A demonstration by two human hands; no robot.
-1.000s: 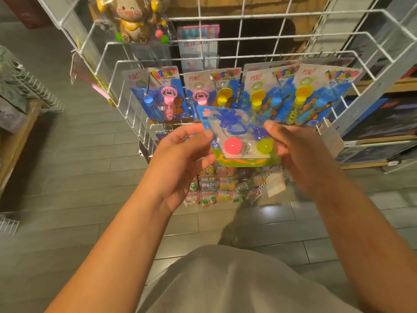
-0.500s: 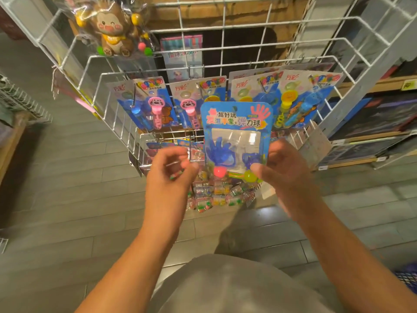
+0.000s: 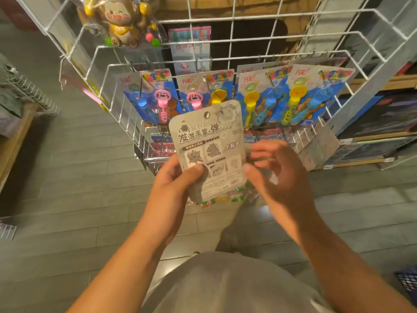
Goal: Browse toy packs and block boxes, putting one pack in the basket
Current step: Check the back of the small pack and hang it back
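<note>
I hold a toy pack [image 3: 207,141] upright in front of me, its grey printed back turned toward the camera. My left hand [image 3: 178,184] grips its lower left corner, with the thumb pressed on the card. My right hand [image 3: 277,184] is at the pack's right edge. Its thumb touches the edge, and its fingers are spread, blurred and off the card. A dark blue basket [image 3: 406,283] shows only as a corner at the bottom right.
A white wire rack [image 3: 225,58] stands ahead with a row of blue blister packs [image 3: 255,96] hanging on its hooks and a monkey toy [image 3: 121,21] above. Shelves of flat boxes [image 3: 383,114] lie to the right, and a wooden shelf [image 3: 18,132] to the left. Grey floor lies below.
The pack has been flipped from its coloured front to its grey back. It passed from the right hand's pinch into the left hand's grip, and the right fingers came off.
</note>
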